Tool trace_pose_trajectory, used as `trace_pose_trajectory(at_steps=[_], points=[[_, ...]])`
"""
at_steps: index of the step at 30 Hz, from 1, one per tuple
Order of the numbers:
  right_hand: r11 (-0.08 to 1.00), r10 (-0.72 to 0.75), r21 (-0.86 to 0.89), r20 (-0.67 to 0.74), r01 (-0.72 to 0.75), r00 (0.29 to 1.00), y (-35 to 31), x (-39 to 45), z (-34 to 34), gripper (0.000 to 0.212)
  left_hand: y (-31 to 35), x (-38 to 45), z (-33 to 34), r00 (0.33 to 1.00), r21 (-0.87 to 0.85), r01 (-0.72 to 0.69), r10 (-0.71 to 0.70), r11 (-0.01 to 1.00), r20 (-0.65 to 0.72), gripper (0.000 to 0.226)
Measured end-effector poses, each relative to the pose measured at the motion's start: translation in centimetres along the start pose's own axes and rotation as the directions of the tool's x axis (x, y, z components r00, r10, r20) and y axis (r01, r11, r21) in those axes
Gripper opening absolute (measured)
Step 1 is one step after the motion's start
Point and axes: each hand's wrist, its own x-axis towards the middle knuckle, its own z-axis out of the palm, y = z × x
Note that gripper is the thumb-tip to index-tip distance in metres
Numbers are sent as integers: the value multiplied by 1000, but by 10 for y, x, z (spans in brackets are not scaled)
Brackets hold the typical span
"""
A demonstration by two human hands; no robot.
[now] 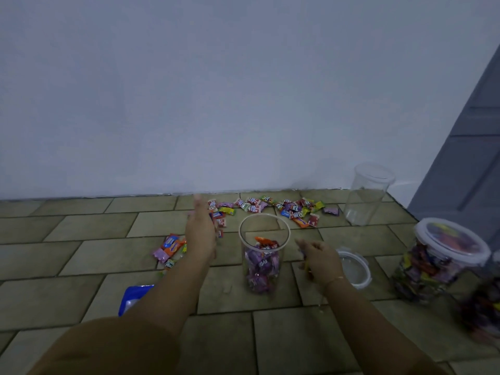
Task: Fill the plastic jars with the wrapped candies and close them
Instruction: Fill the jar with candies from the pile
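Open jar [263, 253] stands on the tiled floor [297, 342] between my hands, roughly half full of wrapped candies; its lid [354, 269] lies just right of my right hand [320, 262].

Right hand: fingers curled, seemingly pinching candy; blurred.

Left hand [200, 228]: fingers straight, empty, reaching toward the loose candies [295, 208] by the wall.

Filled, lidded jar [438, 261] at right: done.

Empty jar [368, 193] behind: still to fill.
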Motion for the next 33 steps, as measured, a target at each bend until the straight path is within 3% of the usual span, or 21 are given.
trace_pose_trajectory(at_steps=[2, 4, 7, 12, 14, 20, 24, 33], points=[[939, 125, 312, 86, -146, 988, -16, -8, -2, 36, 14, -7, 0, 998, -230, 50, -38, 972, 58, 64], [830, 161, 506, 186, -235, 969, -32, -11, -4, 25, 30, -18, 2, 992, -357, 62, -19, 932, 123, 66], [760, 97, 604, 262, -241, 960, -60, -13, -3, 10, 47, -29, 11, 988, -395, 40, 23, 918, 156, 44], [718, -101, 690, 229, -88, 968, -102, -23, 11, 14, 62, -38, 27, 974, -417, 22, 75, 909, 213, 37], [710, -173, 704, 178, -3, 969, -109, -28, 18, 4, 63, -40, 31, 969, -414, 8, 95, 910, 229, 37], [762, -260, 626, 59, 167, 964, -99, -41, 38, 7, 50, -47, 34, 961, -416, -52, 159, 908, 227, 59], [753, -326, 595, -35, 282, 945, -88, -43, 45, 2, 48, -52, 36, 958, -379, -67, 166, 923, 233, 58], [800, -485, 347, -109, 490, 868, -76, -47, 54, 37, 45, -57, 36, 964, -294, -92, 159, 951, 211, 39]])
